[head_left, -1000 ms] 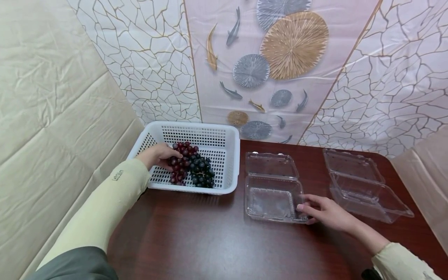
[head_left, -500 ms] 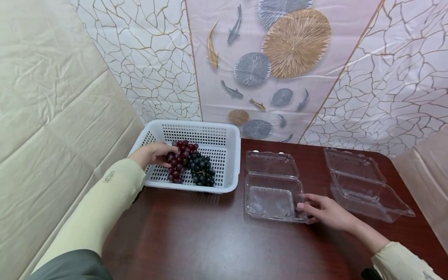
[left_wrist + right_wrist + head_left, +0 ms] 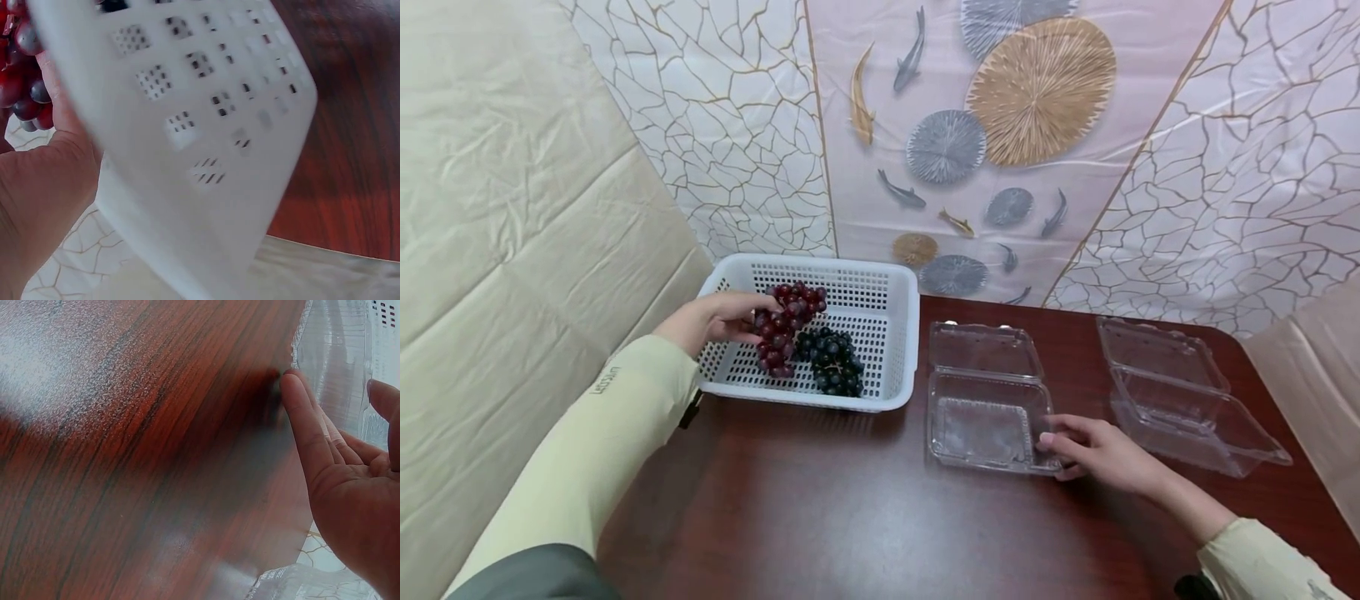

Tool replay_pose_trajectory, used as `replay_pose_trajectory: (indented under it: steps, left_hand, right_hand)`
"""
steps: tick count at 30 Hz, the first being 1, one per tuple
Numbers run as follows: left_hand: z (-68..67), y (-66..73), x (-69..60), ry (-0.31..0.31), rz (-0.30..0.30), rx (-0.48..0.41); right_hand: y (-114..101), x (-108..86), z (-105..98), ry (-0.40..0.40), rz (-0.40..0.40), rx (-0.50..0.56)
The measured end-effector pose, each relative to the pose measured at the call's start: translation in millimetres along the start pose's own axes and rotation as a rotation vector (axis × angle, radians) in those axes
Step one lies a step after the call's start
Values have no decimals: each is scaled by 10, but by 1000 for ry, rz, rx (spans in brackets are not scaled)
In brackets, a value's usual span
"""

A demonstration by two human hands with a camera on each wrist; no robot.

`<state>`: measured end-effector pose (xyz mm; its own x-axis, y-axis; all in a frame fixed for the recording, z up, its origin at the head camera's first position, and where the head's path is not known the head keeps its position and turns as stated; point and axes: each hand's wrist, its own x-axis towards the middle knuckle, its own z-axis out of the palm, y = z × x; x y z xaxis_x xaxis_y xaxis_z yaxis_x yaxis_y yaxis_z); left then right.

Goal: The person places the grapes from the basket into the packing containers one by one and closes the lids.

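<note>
My left hand (image 3: 724, 315) grips a bunch of red grapes (image 3: 786, 321) over the left part of the white plastic basket (image 3: 901, 342). A bunch of dark grapes (image 3: 835, 360) lies in the basket beside it. In the left wrist view, red grapes (image 3: 22, 78) show by the fingers, and the basket's wall (image 3: 144, 144) fills the middle. My right hand (image 3: 1105, 457) holds the right edge of an open clear plastic clamshell container (image 3: 981, 463), thumb inside and fingers outside. In the right wrist view, those fingers (image 3: 306, 422) lie along the container's outer side (image 3: 334, 369).
A second open clear clamshell container (image 3: 1195, 417) stands at the right of the dark wooden table (image 3: 865, 508). Patterned cloth (image 3: 940, 225) hangs right behind the table, with beige cloth (image 3: 587, 217) close on the left.
My left hand has lifted the red grapes slightly, moving up and left, and they have come apart from the dark bunch. My right hand stays on the container's edge.
</note>
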<state>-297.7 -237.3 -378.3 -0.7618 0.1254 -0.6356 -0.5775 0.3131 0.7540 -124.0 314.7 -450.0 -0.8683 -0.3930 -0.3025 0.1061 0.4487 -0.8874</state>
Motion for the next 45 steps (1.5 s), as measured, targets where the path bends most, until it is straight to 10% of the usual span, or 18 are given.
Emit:
replay_pose_trajectory:
  steps: [20,45]
  left_hand:
    - [169,550,-397,-96,165,-115]
    - [1501,971,-468,-210,270,-48]
  right_hand:
    - [17,-4,31,52,-18,54]
    - [86,-71,25,124,24,122]
